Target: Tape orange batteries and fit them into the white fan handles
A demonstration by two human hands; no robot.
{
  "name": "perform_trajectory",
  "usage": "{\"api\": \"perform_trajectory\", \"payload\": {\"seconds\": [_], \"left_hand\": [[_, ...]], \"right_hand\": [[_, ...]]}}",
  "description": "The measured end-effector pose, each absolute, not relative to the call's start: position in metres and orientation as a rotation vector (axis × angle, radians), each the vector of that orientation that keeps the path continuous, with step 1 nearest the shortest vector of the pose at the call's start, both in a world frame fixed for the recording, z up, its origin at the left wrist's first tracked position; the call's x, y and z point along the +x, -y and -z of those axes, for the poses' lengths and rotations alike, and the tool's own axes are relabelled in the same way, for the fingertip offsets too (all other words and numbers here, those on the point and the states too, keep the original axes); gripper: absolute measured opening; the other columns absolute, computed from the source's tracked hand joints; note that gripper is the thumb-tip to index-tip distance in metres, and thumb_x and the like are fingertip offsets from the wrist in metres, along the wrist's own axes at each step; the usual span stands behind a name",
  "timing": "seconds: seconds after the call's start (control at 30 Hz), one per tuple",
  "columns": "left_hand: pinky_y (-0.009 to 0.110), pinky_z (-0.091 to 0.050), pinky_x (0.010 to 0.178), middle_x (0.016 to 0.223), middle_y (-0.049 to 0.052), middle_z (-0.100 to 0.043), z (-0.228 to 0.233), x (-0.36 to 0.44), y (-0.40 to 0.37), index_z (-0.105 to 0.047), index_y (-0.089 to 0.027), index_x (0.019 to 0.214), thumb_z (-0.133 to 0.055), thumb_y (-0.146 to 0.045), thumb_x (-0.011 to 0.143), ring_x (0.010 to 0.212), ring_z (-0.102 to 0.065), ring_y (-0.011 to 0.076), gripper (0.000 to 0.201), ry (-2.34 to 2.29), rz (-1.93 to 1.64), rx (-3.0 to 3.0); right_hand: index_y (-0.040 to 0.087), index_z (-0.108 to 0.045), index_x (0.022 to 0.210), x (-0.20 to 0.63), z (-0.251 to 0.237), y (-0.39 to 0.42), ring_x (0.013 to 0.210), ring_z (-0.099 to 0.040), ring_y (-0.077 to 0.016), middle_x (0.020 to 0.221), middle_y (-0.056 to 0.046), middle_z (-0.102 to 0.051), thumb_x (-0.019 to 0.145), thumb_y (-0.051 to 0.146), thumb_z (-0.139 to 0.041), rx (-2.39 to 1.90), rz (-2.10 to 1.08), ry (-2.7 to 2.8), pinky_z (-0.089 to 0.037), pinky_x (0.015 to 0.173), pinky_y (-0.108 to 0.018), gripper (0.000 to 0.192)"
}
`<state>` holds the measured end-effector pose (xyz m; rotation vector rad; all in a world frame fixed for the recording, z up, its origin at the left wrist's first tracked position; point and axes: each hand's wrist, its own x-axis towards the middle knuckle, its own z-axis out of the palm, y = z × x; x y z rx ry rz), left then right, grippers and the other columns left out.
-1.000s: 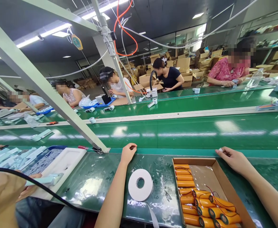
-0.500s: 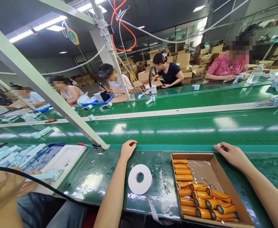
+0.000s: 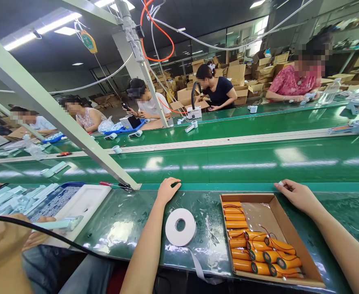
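My left hand (image 3: 168,190) rests at the edge of the green belt, its thumb parted from the fingers and nothing visible between them. Beyond the far right corner of a cardboard tray (image 3: 303,245), my right hand (image 3: 296,197) pinches a small white piece (image 3: 279,184) at the fingertips. Its exact kind is too small to make out. Inside the tray lie several orange cylindrical battery packs (image 3: 259,245) with thin dark wires. A roll of white tape (image 3: 170,228) lies flat between my left forearm and the tray, its loose end hanging over the table's front edge.
A green conveyor belt (image 3: 240,161) runs across beyond the table. Left, a slanting metal post (image 3: 84,139) meets the table near a white tray (image 3: 89,204) and pale blue parts (image 3: 4,200). A co-worker's hand (image 3: 4,249) is at lower left. Several people sit across the belt.
My left thumb and fingers have moved apart from a more closed, curled pose. My right hand still pinches the white piece. The view has shifted slightly.
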<state>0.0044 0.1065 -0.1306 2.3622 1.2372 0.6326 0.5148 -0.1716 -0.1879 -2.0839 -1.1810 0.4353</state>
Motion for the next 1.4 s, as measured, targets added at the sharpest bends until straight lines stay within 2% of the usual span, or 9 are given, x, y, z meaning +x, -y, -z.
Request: {"api": "perform_trajectory", "payload": {"seconds": [0.13,0.4,0.7,0.93,1.17,1.4], "left_hand": [[0.044,-0.045,0.104,0.115,0.002,-0.073,0.13,0.0057,-0.1065,-0.08,-0.03,0.105,-0.061,-0.047,0.093,0.109,-0.058,0.026,0.028,-1.238,-0.554,2.435],[0.042,-0.047,0.101,0.116,0.005,-0.071,0.1329,0.0056,-0.109,-0.08,-0.028,0.103,-0.054,-0.042,0.096,0.107,-0.059,0.0257,0.03,-1.277,-0.538,2.474],[0.041,-0.047,0.101,0.115,0.004,-0.07,0.1306,0.0083,-0.1063,-0.08,-0.03,0.1,-0.06,-0.045,0.094,0.106,-0.059,0.0261,0.026,-1.301,-0.535,2.465],[0.04,-0.047,0.101,0.11,0.006,-0.07,0.1343,0.0074,-0.109,-0.075,-0.024,0.094,-0.053,-0.037,0.096,0.108,-0.061,0.0254,0.025,-1.32,-0.629,2.387],[0.036,-0.051,0.089,0.103,0.006,-0.071,0.1355,0.0042,-0.1114,-0.068,-0.023,0.102,-0.046,-0.041,0.098,0.093,-0.065,0.0222,0.028,-1.36,-0.804,2.231],[0.034,-0.054,0.084,0.095,0.004,-0.073,0.1334,0.0029,-0.1091,-0.068,-0.024,0.099,-0.055,-0.038,0.092,0.086,-0.068,0.0215,0.021,-1.375,-0.872,2.112]], "right_hand": [[0.022,-0.064,0.086,0.514,0.188,0.171,0.068,-0.057,-0.019,0.074,-0.002,-0.064,0.083,0.082,-0.05,-2.088,-0.437,1.183,-0.041,0.066,-0.029,0.062],[0.02,-0.064,0.083,0.5138,0.1866,0.1713,0.064,-0.056,-0.0187,0.072,-0.003,-0.063,0.085,0.082,-0.05,-2.054,-0.407,1.213,-0.04,0.062,-0.029,0.063],[0.021,-0.063,0.084,0.5126,0.1851,0.172,0.068,-0.056,-0.0193,0.074,-0.003,-0.064,0.084,0.082,-0.051,-2.07,-0.435,1.19,-0.041,0.065,-0.028,0.062],[0.021,-0.062,0.086,0.5117,0.183,0.1735,0.07,-0.055,-0.0195,0.075,-0.003,-0.063,0.084,0.082,-0.051,-2.084,-0.455,1.171,-0.04,0.068,-0.029,0.062],[0.022,-0.063,0.086,0.5114,0.1844,0.1735,0.07,-0.055,-0.0197,0.074,-0.002,-0.063,0.085,0.082,-0.051,-2.078,-0.455,1.175,-0.04,0.068,-0.029,0.061],[0.022,-0.063,0.086,0.5131,0.1855,0.1726,0.069,-0.055,-0.0202,0.074,-0.003,-0.064,0.084,0.084,-0.051,-2.074,-0.453,1.18,-0.041,0.067,-0.029,0.064]]}}
